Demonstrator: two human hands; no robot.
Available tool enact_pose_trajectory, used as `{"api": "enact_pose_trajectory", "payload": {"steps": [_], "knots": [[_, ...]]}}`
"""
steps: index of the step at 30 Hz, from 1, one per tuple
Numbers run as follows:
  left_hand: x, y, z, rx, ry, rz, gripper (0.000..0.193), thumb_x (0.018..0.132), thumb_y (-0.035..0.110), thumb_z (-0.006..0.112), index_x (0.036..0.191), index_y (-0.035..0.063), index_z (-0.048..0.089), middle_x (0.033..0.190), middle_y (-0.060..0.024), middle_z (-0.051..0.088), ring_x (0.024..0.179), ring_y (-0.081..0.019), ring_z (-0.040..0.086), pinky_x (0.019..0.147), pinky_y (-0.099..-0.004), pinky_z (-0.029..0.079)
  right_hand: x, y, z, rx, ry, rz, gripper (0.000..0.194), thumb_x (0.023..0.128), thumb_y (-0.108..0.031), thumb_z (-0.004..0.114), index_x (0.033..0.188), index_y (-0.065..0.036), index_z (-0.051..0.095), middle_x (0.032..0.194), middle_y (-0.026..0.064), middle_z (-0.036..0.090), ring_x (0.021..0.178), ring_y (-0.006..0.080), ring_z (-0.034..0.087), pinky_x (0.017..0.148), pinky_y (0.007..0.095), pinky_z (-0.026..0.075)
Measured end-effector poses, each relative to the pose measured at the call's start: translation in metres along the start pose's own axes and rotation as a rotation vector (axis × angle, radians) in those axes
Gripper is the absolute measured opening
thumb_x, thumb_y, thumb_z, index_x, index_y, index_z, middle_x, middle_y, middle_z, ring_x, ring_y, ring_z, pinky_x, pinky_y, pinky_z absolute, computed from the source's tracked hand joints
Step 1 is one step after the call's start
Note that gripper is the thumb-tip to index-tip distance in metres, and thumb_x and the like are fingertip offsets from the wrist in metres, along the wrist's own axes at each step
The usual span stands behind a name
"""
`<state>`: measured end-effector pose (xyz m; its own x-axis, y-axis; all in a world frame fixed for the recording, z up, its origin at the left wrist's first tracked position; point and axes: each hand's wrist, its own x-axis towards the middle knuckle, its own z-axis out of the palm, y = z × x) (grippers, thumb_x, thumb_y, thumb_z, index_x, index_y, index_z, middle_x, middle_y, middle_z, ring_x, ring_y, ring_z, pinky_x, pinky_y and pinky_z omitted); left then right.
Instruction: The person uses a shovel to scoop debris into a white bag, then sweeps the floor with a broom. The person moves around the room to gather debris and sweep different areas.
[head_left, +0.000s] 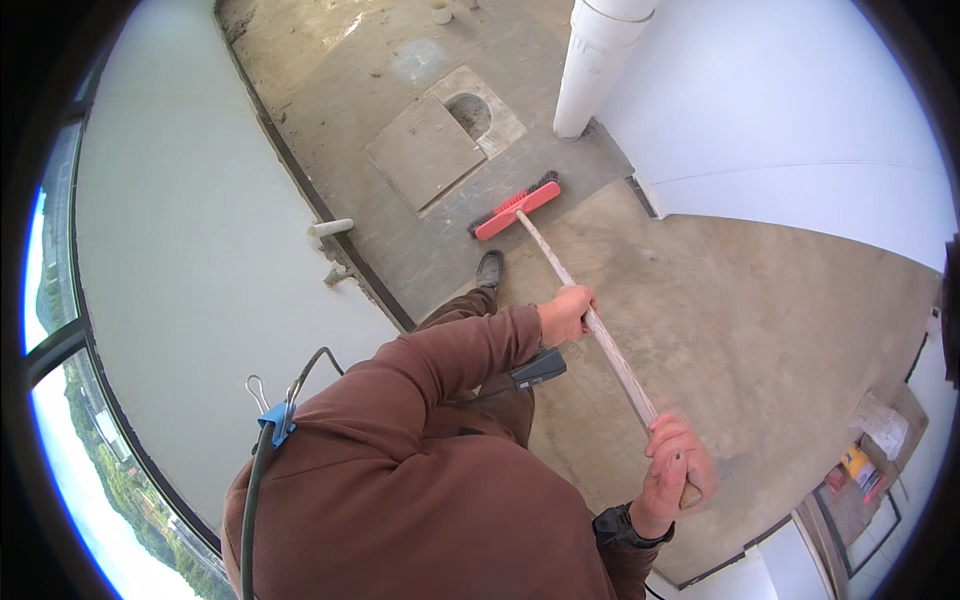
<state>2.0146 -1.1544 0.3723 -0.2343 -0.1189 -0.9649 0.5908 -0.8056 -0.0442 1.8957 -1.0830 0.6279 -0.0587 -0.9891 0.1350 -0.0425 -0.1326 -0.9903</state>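
Observation:
A push broom with a red plastic head (519, 211) and dark bristles rests on the concrete floor ahead of me. Its wooden handle (619, 361) runs diagonally back towards my right side. My left hand (570, 313) is wrapped around the handle near its middle. Close to the handle's rounded end, my right hand (679, 466) grips it, with a dark watch (628, 525) on that wrist. One grey shoe (490, 269) is planted just short of the broom head.
Beyond the broom, a square cover (427, 154) lies beside a round floor opening (471, 114). A white pipe (600, 71) rises by the right wall. From the left wall juts a short pipe stub (331, 228). A yellow package (860, 465) lies at far right.

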Motion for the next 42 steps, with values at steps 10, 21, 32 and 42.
{"api": "enact_pose_trajectory", "payload": {"steps": [10, 21, 32, 42], "knots": [[0.005, 0.048, -0.041, -0.092, 0.120, 0.134, 0.004, 0.075, 0.005, 0.045, 0.070, 0.0049, 0.043, 0.063, -0.0112, 0.045, 0.052, -0.0244, 0.046, 0.046, -0.0402, 0.036, 0.017, 0.024, 0.035, 0.126, -0.038, 0.060, 0.027, 0.081, -0.003, 0.052, 0.057, -0.001, 0.040, 0.056, 0.0075, 0.044, 0.057, 0.0220, 0.047, 0.065, 0.0427, 0.047], [0.000, -0.024, 0.025, 0.175, -0.095, -0.088, 0.006, 0.071, 0.001, 0.049, 0.069, 0.0032, 0.044, 0.059, -0.0126, 0.046, 0.045, -0.0226, 0.043, 0.038, -0.0348, 0.026, 0.003, -0.035, 0.015, -0.165, 0.152, 0.052, 0.029, 0.084, -0.008, 0.045, 0.056, -0.003, 0.042, 0.054, 0.0080, 0.045, 0.054, 0.0204, 0.046, 0.062, 0.0415, 0.045], [-0.042, 0.012, -0.080, -0.342, -0.021, -0.022, 0.011, 0.079, 0.004, 0.051, 0.073, 0.0046, 0.042, 0.063, -0.0063, 0.044, 0.056, -0.0198, 0.046, 0.053, -0.0314, 0.041, 0.001, -0.013, 0.018, 0.150, -0.354, 0.108, 0.022, 0.075, -0.004, 0.063, 0.059, 0.001, 0.049, 0.057, 0.0073, 0.050, 0.057, 0.0231, 0.052, 0.068, 0.0417, 0.049], [0.042, 0.008, -0.144, -0.174, 0.280, 0.017, 0.012, 0.080, 0.004, 0.042, 0.069, 0.0064, 0.038, 0.055, -0.0037, 0.038, 0.045, -0.0166, 0.041, 0.045, -0.0283, 0.040, -0.039, 0.089, 0.016, 0.199, -0.317, 0.180, 0.014, 0.080, 0.007, 0.055, 0.067, 0.003, 0.050, 0.066, 0.0087, 0.053, 0.066, 0.0222, 0.054, 0.077, 0.0389, 0.049]]}}
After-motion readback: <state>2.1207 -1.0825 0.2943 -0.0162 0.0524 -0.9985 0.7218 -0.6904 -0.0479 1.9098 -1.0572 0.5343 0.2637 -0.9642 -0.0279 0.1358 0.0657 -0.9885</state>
